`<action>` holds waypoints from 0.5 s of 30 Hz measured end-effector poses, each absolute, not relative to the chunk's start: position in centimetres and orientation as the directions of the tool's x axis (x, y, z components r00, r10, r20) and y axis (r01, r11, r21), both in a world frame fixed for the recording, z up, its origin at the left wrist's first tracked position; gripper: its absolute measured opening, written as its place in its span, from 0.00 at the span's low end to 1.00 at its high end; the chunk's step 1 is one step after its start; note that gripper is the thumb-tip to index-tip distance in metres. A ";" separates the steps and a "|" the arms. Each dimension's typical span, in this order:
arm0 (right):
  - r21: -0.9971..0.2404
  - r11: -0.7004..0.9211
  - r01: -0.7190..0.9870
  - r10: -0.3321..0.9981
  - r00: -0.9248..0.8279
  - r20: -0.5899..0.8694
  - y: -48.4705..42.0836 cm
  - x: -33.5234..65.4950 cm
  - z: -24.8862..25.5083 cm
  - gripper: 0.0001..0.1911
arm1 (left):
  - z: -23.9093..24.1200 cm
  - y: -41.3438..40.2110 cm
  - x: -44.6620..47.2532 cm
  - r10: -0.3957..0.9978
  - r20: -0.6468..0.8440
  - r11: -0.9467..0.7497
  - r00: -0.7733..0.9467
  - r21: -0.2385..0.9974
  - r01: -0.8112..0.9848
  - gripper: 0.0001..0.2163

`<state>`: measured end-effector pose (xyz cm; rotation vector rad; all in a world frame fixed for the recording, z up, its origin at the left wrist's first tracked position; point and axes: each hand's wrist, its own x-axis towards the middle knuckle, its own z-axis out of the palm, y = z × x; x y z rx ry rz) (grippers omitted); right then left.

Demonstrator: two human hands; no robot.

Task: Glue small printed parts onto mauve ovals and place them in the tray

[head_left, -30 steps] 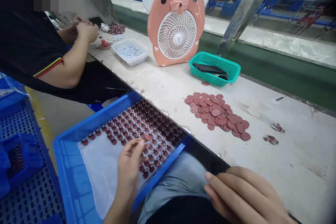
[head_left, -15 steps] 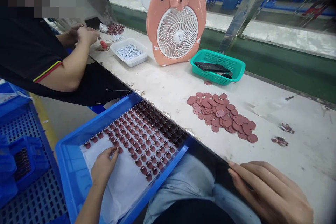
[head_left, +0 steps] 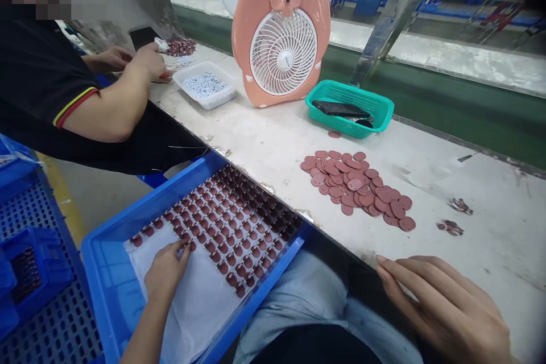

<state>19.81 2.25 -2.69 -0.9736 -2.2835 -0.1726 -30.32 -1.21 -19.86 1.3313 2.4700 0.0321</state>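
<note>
My left hand [head_left: 164, 271] is inside a blue tray [head_left: 108, 236] on my lap, its fingertips pinched on a small dark-red piece at the near end of the rows of pieces [head_left: 230, 222] laid on white paper. My right hand [head_left: 443, 310] lies flat, fingers stretched out, on the near edge of the white worktable [head_left: 273, 136], holding nothing. A heap of reddish-brown round discs [head_left: 356, 187] sits on the table beyond it.
A pink animal-shaped fan [head_left: 281, 34] stands at the back, beside a teal basket [head_left: 350, 108] with a dark object. A white tray [head_left: 205, 85] of small parts lies left of it. Another person's arm [head_left: 115, 102] works there. Blue crates [head_left: 29, 261] stand at the left.
My left hand moved left, from the middle of the rows to their near-left end. My right hand slid from my lap onto the table edge.
</note>
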 end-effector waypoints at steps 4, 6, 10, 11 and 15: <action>-0.100 0.699 0.709 0.606 -0.512 0.608 2.4 20.2 -2.5 0.08 | -20.3 -1.3 -30.6 0.823 -0.276 0.551 -0.497 0.169 0.818 0.19; -0.064 0.672 0.738 0.616 -0.508 0.602 2.7 20.8 -2.4 0.06 | -20.5 -1.4 -30.7 0.824 -0.274 0.549 -0.496 0.171 0.818 0.20; 0.103 0.533 0.840 0.629 -0.475 0.616 3.9 23.1 -1.8 0.03 | -20.7 -1.3 -31.0 0.825 -0.273 0.551 -0.495 0.192 0.812 0.24; 0.138 0.487 0.863 0.628 -0.456 0.631 4.2 23.8 -1.7 0.03 | -20.7 -1.2 -31.0 0.825 -0.273 0.552 -0.496 0.199 0.809 0.25; 0.128 0.350 0.928 0.662 -0.341 0.668 4.9 26.4 -1.2 0.02 | -20.9 -0.6 -31.4 0.828 -0.250 0.555 -0.502 0.238 0.797 0.27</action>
